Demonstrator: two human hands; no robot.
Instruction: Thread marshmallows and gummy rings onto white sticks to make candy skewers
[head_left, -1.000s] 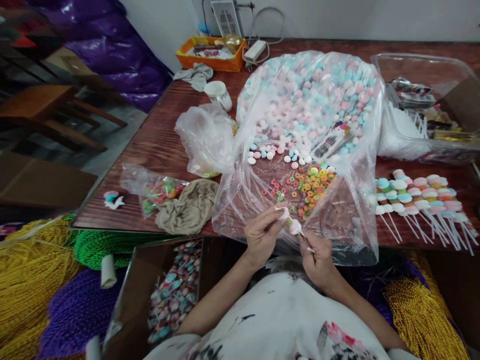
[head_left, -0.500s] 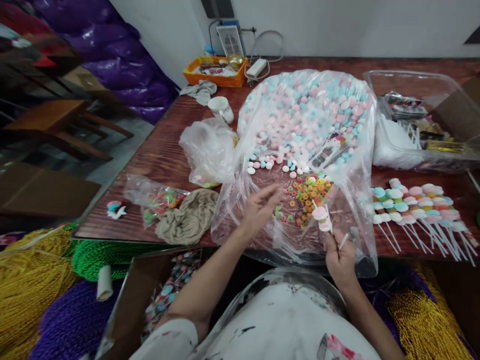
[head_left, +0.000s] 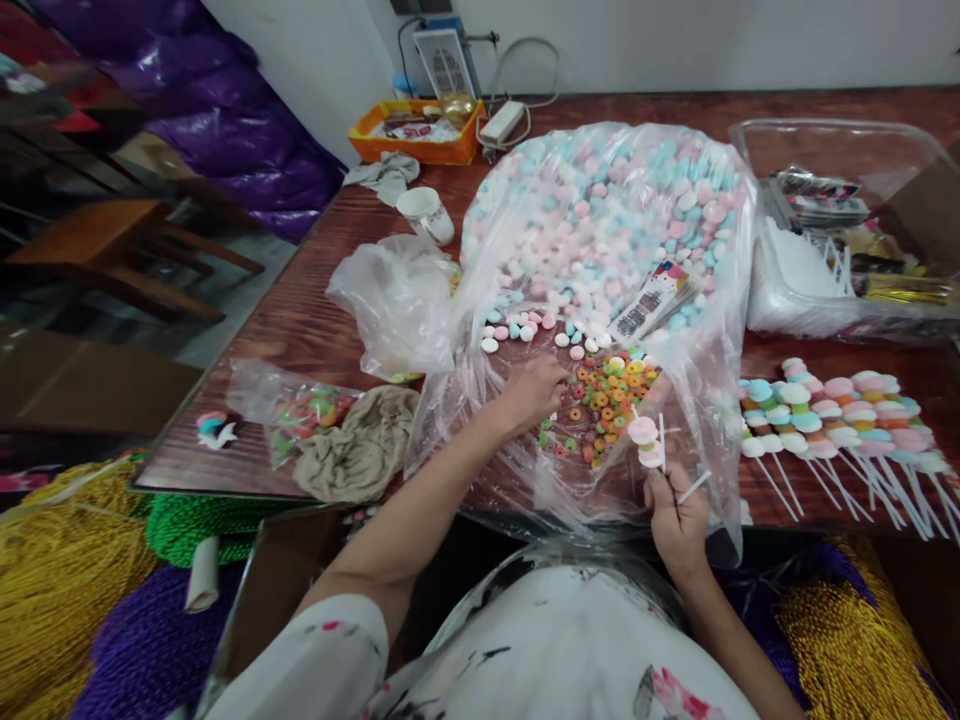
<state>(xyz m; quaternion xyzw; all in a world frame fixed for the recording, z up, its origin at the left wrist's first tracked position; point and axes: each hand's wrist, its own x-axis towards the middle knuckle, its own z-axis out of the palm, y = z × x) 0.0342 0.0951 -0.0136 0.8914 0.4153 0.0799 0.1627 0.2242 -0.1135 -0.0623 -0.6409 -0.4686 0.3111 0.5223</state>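
My right hand (head_left: 679, 515) is closed around thin white sticks. One of them is a candy skewer (head_left: 646, 442) with pink and white marshmallows and a greenish ring between them; other bare sticks poke out beside it. At the left edge of the loose ring candies (head_left: 611, 395), orange, yellow, red and green, my left hand (head_left: 534, 392) has its fingers bent together, their tips touching down there. Whether a ring is between them is hidden. Both hands are over a clear plastic bag (head_left: 517, 470), whose far part is full of pink, blue and white marshmallows (head_left: 592, 220).
Finished-looking marshmallow skewers (head_left: 847, 415) lie in rows at right, below a clear plastic bin (head_left: 795, 325). Printed packets (head_left: 649, 300) rest on the bag. To the left are a cloth (head_left: 360, 445), a candy bag (head_left: 307, 410), a cup (head_left: 426, 215) and an orange tray (head_left: 442, 150).
My left hand has gone from spread fingers above the bag to bent fingers at the edge of the rings. My right hand stays nearly in place with the skewer. The view has shifted slightly.
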